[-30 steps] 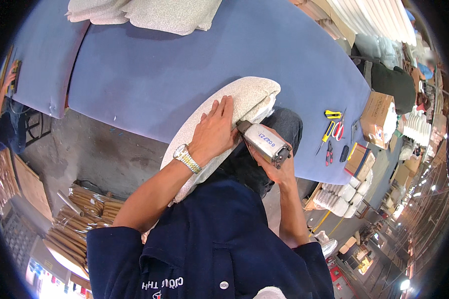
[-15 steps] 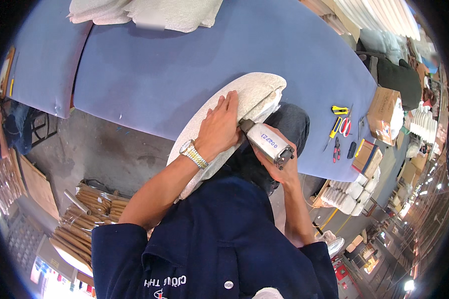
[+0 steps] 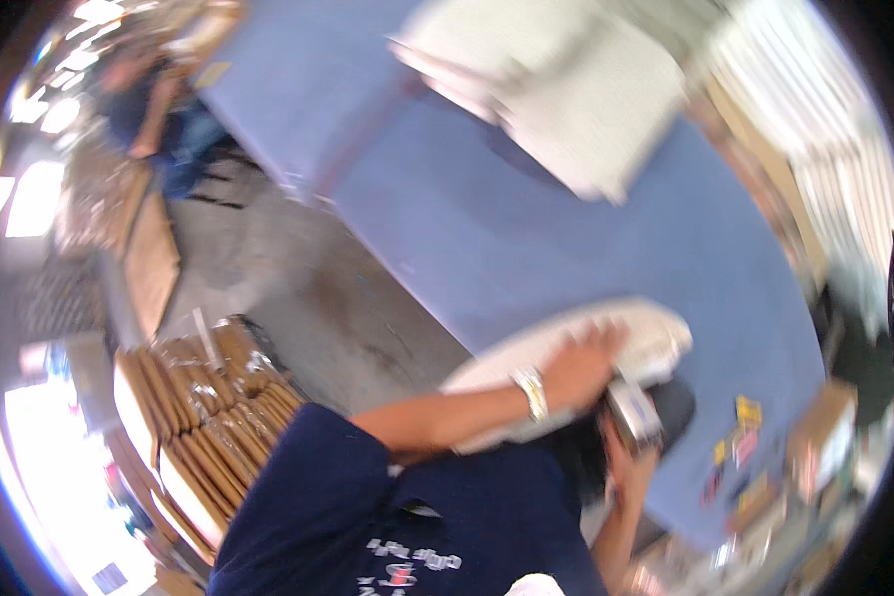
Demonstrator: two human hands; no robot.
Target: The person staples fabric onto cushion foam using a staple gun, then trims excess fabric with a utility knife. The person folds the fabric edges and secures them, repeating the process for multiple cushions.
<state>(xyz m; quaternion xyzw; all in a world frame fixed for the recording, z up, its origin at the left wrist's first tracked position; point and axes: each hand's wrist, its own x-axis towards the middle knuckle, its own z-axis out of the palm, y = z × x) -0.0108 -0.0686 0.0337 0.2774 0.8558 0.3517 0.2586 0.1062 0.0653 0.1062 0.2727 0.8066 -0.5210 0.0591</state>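
The blue table point(image 3: 447, 199) spreads from eleven to four o'clock in your view; the pale stack point(image 3: 591, 114) lies at one; the pale panel point(image 3: 536, 345) sits at four, by the table's edge; your left hand point(image 3: 579, 370) lies flat on it, fingers extended; your right hand point(image 3: 622, 459), toward five, is closed around the grey tool point(image 3: 634, 410).

Worktop point(image 3: 606, 258): fairly bright and evenly lit, a soft shadow lying beside the pale pile point(image 3: 606, 119).
Left side: blown-out white glare low down, smaller bright lights point(image 3: 60, 114) higher up.
Plastic wrap point(image 3: 206, 390): small shiny glints.
Left fingers point(image 3: 606, 338): smeared by blur, like the watch point(image 3: 531, 392).
Yellow tool point(image 3: 748, 410): streaked, detail lost.
Rim: curved fisheye stretching, black corners.
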